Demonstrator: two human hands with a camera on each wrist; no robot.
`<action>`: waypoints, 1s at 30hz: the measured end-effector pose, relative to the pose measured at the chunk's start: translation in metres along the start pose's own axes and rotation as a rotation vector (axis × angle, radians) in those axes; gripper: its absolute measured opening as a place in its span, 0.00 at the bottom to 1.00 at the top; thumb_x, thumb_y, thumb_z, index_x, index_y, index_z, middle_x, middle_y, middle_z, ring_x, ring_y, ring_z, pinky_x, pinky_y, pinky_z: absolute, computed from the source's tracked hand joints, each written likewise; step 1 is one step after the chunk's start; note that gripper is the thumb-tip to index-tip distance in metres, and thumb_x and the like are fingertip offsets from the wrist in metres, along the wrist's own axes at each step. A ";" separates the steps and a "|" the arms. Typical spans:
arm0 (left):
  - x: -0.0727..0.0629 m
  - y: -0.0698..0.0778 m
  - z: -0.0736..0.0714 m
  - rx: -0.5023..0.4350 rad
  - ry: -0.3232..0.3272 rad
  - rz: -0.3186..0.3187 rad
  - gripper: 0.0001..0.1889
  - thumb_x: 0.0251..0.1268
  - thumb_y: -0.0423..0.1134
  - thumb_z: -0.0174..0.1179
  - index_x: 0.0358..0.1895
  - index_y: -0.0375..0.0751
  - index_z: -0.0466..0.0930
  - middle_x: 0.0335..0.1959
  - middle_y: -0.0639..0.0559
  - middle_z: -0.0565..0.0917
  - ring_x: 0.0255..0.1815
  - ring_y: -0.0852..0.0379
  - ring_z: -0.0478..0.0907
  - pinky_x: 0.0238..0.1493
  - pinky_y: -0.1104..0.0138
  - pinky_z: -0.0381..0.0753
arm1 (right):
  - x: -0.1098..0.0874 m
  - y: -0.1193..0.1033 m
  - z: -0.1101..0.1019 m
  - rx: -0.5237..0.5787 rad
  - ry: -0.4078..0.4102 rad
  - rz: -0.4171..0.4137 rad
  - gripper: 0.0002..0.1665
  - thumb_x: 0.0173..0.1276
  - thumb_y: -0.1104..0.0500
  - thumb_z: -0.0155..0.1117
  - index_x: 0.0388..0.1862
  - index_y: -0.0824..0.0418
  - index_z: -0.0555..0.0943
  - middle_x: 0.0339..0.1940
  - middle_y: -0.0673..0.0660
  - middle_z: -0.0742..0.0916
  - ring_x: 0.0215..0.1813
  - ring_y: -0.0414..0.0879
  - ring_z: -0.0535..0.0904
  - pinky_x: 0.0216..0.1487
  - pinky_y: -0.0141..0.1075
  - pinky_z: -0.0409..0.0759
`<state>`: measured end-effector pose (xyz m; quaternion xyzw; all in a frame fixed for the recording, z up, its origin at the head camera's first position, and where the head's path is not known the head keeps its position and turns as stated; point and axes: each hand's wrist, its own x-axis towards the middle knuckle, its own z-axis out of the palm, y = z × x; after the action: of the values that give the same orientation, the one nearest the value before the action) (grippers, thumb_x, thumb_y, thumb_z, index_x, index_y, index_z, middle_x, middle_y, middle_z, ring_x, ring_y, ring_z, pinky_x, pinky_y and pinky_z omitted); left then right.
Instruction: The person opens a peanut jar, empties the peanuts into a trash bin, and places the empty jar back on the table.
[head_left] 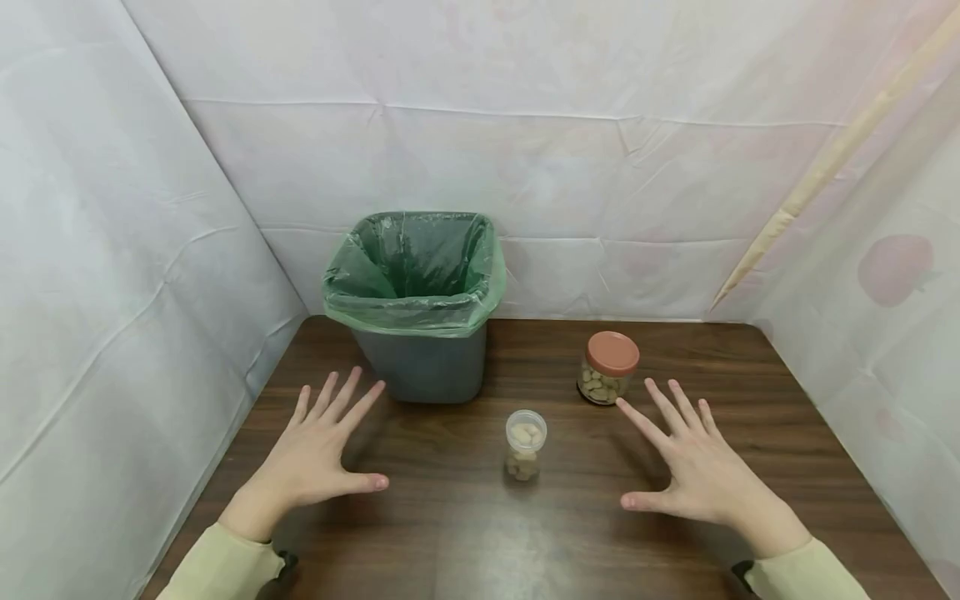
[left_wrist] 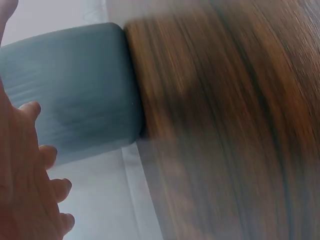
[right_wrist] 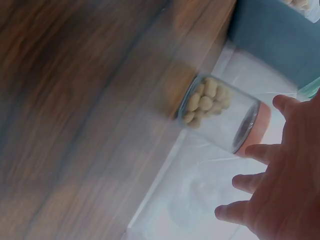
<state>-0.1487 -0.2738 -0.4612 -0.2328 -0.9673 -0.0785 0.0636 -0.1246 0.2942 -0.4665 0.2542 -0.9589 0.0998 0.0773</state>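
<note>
A person's left hand (head_left: 318, 458) and right hand (head_left: 701, 467) hover above a dark wooden table (head_left: 450, 517), fingers spread wide, holding nothing. A small clear container (head_left: 522, 463) of pale pieces stands between them, a red-lidded jar (head_left: 602, 385) near the right, a green-lined bin (head_left: 423, 367) near the left. This seems a ready stance; grasping either vessel calls for reaching in and curling fingers.

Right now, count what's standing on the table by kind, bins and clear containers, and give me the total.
Bins: 1, the gray bin with a green liner
Clear containers: 2, the reddish-lidded jar and the small container
Total: 3
</note>
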 end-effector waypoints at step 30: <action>0.065 0.124 0.008 -0.394 0.075 0.153 0.65 0.60 0.79 0.68 0.91 0.45 0.50 0.86 0.47 0.64 0.83 0.42 0.67 0.77 0.38 0.68 | 0.059 -0.092 0.019 0.231 0.068 -0.097 0.72 0.61 0.17 0.70 0.90 0.57 0.58 0.81 0.57 0.75 0.77 0.56 0.75 0.69 0.57 0.80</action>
<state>-0.1501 -0.1348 -0.4430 -0.3102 -0.9097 -0.2697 0.0585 -0.1312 0.1837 -0.4587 0.3039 -0.9245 0.2142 0.0845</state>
